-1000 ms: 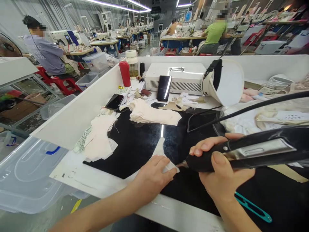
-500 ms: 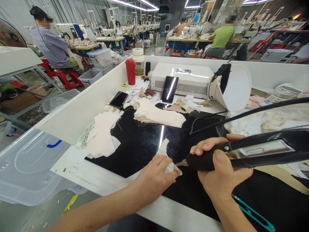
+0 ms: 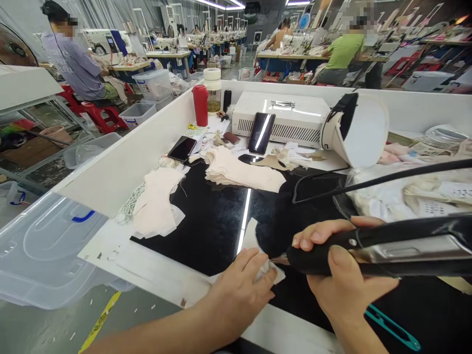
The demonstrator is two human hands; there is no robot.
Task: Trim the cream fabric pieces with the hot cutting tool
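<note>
Fabric piece [image 3: 251, 237] partly hidden under left hand [image 3: 241, 290].

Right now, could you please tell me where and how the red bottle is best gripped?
Probably around the middle of the red bottle, from the near side: it stands upright, slim and rounded, its front uncovered, while the jar stands behind, to its right.
</note>
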